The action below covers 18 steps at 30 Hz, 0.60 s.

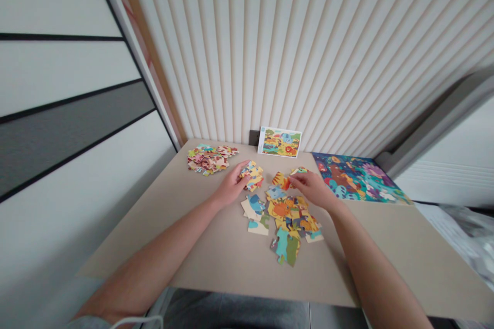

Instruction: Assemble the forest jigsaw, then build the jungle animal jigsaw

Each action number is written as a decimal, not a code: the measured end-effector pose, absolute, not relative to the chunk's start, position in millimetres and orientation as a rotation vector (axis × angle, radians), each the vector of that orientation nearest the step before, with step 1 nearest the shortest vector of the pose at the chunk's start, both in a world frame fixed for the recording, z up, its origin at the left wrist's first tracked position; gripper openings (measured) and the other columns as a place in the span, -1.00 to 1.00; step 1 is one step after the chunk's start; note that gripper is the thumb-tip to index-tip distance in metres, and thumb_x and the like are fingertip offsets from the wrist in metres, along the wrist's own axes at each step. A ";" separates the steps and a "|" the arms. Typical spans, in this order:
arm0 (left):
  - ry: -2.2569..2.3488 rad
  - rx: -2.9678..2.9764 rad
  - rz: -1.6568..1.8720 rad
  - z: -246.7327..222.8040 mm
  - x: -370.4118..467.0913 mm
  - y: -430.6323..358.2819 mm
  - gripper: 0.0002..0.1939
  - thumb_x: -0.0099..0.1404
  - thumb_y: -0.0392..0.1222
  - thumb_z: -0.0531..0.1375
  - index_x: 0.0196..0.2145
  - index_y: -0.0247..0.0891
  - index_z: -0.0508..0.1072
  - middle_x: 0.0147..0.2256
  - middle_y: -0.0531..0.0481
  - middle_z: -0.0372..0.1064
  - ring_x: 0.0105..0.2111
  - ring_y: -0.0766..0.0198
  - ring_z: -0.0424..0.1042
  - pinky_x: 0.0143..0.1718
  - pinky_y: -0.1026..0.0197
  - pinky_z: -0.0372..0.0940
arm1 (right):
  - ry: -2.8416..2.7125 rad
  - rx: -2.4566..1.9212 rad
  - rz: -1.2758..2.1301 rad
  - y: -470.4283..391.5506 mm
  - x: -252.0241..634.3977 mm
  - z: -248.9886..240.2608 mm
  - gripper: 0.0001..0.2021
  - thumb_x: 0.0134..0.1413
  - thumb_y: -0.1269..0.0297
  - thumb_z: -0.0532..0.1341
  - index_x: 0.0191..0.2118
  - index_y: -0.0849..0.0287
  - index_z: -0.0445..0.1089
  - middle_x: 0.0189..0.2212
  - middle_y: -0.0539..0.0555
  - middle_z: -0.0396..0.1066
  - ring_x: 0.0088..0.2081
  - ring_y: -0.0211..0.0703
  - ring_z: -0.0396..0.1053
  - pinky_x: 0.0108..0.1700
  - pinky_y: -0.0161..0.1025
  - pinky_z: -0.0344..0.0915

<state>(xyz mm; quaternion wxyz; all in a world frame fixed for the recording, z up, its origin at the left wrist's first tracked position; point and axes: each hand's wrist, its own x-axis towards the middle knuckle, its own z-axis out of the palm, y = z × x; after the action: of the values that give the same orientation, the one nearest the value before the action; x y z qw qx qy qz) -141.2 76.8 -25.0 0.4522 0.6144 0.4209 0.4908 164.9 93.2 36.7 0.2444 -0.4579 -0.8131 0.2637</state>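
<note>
My left hand (pixel 233 183) grips a stack of yellow puzzle pieces (pixel 252 175) above the table. To the right, my right hand (pixel 309 185) has its fingers pinched at an orange and yellow puzzle piece (pixel 279 180); another piece (pixel 298 170) shows just behind the fingers. Below and between both hands lies a loose pile of colorful pieces (pixel 291 213), some overlapping. Blue and cream pieces (pixel 254 206) lie at its left, and green and turquoise ones (pixel 286 247) are nearest me.
A heap of pink and brown pieces (pixel 210 160) sits at the table's (pixel 185 236) back left. The picture card (pixel 280 142) leans against the ribbed wall. A dark blue assembled puzzle (pixel 358 177) lies at the back right. Clear plastic (pixel 473 231) is at the far right.
</note>
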 end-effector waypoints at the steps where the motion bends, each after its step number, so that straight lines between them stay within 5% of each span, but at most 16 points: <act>1: 1.038 1.512 1.208 -24.4 -141.2 76.7 -0.39 0.40 0.01 0.18 0.33 -0.15 0.18 0.17 -0.14 0.37 0.06 0.02 0.46 0.07 -0.02 0.41 | -2.131 -1.239 0.782 93.1 163.8 39.9 -0.59 0.29 -0.06 0.12 -0.36 0.12 0.54 -0.51 0.05 0.47 -0.43 -0.12 0.37 -0.32 -0.20 0.28; 10: 1.027 1.525 1.217 -23.0 -140.8 76.4 -0.39 0.41 0.00 0.17 0.33 -0.16 0.18 0.19 -0.14 0.34 0.09 0.03 0.44 0.11 0.00 0.39 | -1.724 -1.251 0.983 101.4 167.1 40.0 -0.53 0.18 -0.15 0.20 -0.18 0.20 0.57 -0.44 0.06 0.51 -0.45 -0.17 0.36 -0.39 -0.25 0.26; 18: 1.055 1.561 1.204 -23.3 -141.7 76.7 -0.39 0.41 0.01 0.17 0.33 -0.17 0.18 0.19 -0.14 0.35 0.09 0.02 0.44 0.11 0.00 0.38 | -1.922 -1.660 0.158 107.6 183.3 28.3 -0.61 0.22 0.10 0.20 0.00 0.25 0.55 -0.11 0.28 0.56 -0.11 0.10 0.48 -0.02 -0.06 0.33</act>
<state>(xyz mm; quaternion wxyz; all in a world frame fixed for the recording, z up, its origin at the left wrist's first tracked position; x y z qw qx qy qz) -141.7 76.7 -23.3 0.4374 0.6278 0.4244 0.4842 183.3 107.6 28.3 0.2939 -0.6236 -0.7219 0.0593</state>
